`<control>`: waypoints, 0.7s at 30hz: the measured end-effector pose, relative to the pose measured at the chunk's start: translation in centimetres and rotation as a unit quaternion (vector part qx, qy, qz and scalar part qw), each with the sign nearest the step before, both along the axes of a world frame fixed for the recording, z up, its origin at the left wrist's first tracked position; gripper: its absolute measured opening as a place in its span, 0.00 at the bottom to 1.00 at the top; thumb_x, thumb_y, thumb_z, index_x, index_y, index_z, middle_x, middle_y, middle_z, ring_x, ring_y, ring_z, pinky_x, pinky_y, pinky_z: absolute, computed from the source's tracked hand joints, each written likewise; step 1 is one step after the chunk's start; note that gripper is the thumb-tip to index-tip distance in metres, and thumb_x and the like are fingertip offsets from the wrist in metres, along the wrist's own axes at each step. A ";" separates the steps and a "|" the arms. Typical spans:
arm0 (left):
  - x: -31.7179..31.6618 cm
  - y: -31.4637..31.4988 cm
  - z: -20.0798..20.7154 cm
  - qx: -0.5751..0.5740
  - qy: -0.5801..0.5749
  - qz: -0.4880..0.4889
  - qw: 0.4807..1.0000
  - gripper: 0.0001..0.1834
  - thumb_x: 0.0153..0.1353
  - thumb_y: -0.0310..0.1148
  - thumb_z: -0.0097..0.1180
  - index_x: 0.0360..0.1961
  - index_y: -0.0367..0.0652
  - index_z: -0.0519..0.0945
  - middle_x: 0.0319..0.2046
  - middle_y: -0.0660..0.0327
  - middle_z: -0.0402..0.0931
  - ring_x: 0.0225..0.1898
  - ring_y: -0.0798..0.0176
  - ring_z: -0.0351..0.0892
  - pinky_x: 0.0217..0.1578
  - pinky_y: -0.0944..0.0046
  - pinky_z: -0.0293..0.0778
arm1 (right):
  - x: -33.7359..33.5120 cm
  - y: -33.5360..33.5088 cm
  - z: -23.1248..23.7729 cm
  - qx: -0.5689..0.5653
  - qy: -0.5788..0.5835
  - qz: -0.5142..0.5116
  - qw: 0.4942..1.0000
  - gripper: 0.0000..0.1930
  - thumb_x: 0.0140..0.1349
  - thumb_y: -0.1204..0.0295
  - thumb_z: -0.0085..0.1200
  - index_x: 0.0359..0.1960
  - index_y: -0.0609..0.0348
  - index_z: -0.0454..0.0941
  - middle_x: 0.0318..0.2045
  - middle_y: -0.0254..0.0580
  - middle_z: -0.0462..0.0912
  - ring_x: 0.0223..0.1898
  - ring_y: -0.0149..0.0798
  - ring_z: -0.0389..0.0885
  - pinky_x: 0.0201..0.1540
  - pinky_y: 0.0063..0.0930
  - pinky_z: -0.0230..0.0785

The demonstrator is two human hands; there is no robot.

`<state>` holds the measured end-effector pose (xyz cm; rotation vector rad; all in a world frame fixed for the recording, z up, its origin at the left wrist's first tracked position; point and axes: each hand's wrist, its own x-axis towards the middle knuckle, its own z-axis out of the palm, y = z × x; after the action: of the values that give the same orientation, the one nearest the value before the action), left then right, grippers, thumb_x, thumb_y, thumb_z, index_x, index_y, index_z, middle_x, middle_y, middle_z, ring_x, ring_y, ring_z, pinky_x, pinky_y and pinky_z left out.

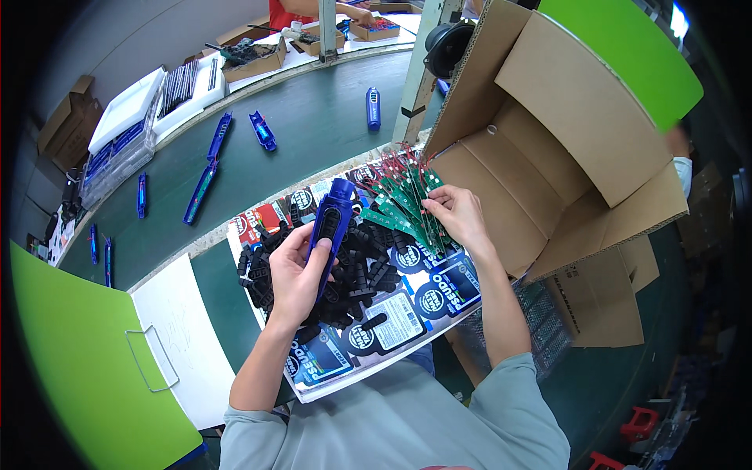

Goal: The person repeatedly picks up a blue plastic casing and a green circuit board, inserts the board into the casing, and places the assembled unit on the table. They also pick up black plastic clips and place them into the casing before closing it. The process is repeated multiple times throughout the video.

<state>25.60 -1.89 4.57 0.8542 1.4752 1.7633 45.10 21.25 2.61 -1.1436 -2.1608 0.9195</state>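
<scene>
My left hand [296,274] is wrapped round a long blue plastic casing [339,200], held upright with a dark slotted strip set in its face and my thumb pressed on it. To its right, my right hand [458,213] pinches at the edge of a pile of thin green circuit boards [399,205] with red wires. Which board lies between the fingertips is partly hidden. Under and around my left hand is a heap of small black ridged plastic parts [356,278]. Both piles lie on a board covered with printed sheets [407,301].
An open cardboard box [501,172] stands tilted close to my right arm. Beyond the board, a green conveyor belt [313,110] carries several blue casings [373,108]. White foam trays [125,110] stand at far left; another person's hand [360,14] works at the back.
</scene>
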 end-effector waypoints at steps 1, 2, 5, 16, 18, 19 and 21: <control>0.1 0.0 0.0 -0.002 -0.001 -0.002 1.000 0.17 0.70 0.28 0.57 0.56 0.32 0.76 0.36 0.61 0.80 0.31 0.73 0.80 0.25 0.73 0.76 | -0.1 -0.1 -0.2 0.007 -0.002 0.003 1.000 0.13 0.60 0.68 0.63 0.38 0.68 0.84 0.30 0.49 0.88 0.30 0.40 0.87 0.39 0.35 0.78; 0.1 0.1 0.0 -0.005 -0.002 -0.005 1.000 0.17 0.70 0.29 0.57 0.56 0.33 0.76 0.36 0.62 0.80 0.31 0.73 0.80 0.25 0.73 0.76 | -0.1 -0.2 -0.3 0.015 -0.003 0.006 1.000 0.13 0.60 0.68 0.63 0.38 0.68 0.84 0.30 0.49 0.88 0.30 0.40 0.88 0.39 0.35 0.78; 0.4 0.3 0.0 -0.001 -0.002 -0.011 1.000 0.17 0.70 0.29 0.57 0.56 0.33 0.76 0.36 0.62 0.80 0.30 0.73 0.80 0.25 0.73 0.76 | -0.1 -0.7 0.1 0.029 -0.030 0.010 0.999 0.11 0.62 0.70 0.62 0.37 0.68 0.83 0.30 0.45 0.88 0.30 0.33 0.86 0.37 0.29 0.77; 0.5 -0.1 -0.2 0.004 -0.001 -0.014 1.000 0.17 0.70 0.29 0.57 0.56 0.33 0.76 0.36 0.62 0.81 0.30 0.74 0.80 0.24 0.74 0.76 | 0.1 -1.7 -0.1 0.043 -0.021 0.020 0.999 0.12 0.58 0.75 0.64 0.41 0.70 0.81 0.34 0.50 0.85 0.32 0.42 0.85 0.39 0.35 0.77; 0.4 -0.2 -0.1 0.006 -0.004 -0.016 1.000 0.17 0.70 0.29 0.57 0.57 0.34 0.76 0.36 0.62 0.81 0.31 0.74 0.80 0.25 0.74 0.76 | -0.1 -1.7 -0.5 0.049 -0.043 0.005 0.998 0.15 0.56 0.72 0.66 0.41 0.69 0.81 0.33 0.49 0.85 0.31 0.43 0.84 0.40 0.36 0.77; 0.3 -0.2 -0.2 0.008 -0.004 -0.016 1.000 0.17 0.70 0.29 0.57 0.57 0.34 0.77 0.36 0.62 0.81 0.31 0.74 0.80 0.25 0.74 0.76 | -0.1 -1.7 -0.6 0.056 -0.048 0.002 0.997 0.15 0.56 0.72 0.67 0.41 0.69 0.81 0.33 0.49 0.85 0.32 0.44 0.84 0.40 0.37 0.77; 0.4 -0.4 -0.3 0.007 -0.006 -0.015 1.000 0.17 0.70 0.29 0.57 0.57 0.34 0.77 0.36 0.63 0.81 0.31 0.74 0.80 0.25 0.74 0.76 | -0.1 -1.4 -0.9 0.056 -0.062 -0.007 0.996 0.17 0.54 0.68 0.69 0.41 0.68 0.82 0.33 0.49 0.85 0.34 0.45 0.85 0.41 0.38 0.76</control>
<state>25.96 -2.27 4.31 0.8669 1.4354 1.7558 45.01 19.89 1.67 -1.1871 -2.2694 0.7296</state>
